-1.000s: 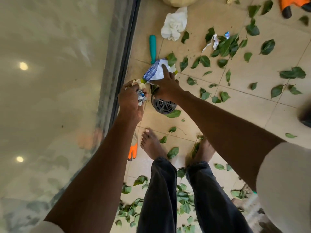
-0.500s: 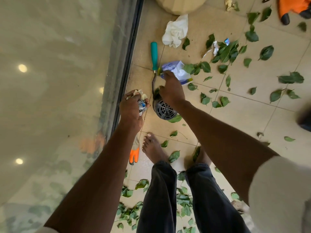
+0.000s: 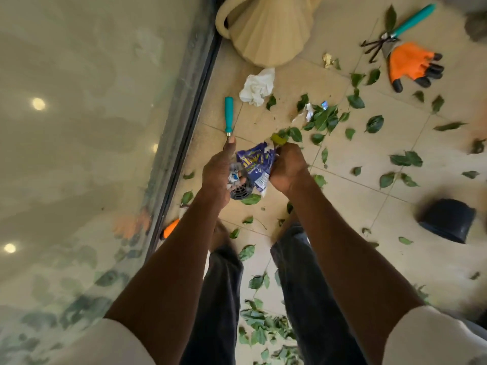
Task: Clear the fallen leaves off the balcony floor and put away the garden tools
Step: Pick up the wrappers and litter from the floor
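Observation:
Both hands meet above a round black drain cover [image 3: 239,193] on the tiled floor. My right hand [image 3: 288,167] grips a crumpled blue snack wrapper [image 3: 257,164] and a leaf or two. Small scraps of litter [image 3: 233,177] are held in the curled fingers of my left hand [image 3: 220,172], right against the wrapper. Green leaves [image 3: 324,119] lie scattered over the tiles, with a denser pile [image 3: 263,327] by my legs. A teal-handled tool [image 3: 228,114] lies just beyond my left thumb. A teal-handled hand rake [image 3: 407,23] and an orange glove [image 3: 411,65] lie far right.
A glass door [image 3: 105,154] and its dark track run along the left. A beige watering can [image 3: 266,30] stands at the top, with crumpled white paper [image 3: 257,86] below it. A black pot [image 3: 448,219] lies on its side at the right. Another orange glove [image 3: 170,228] lies by the track.
My right hand picked the blue wrapper up off the floor and brought it against my left hand. The view has tilted up, showing the watering can, rake and glove.

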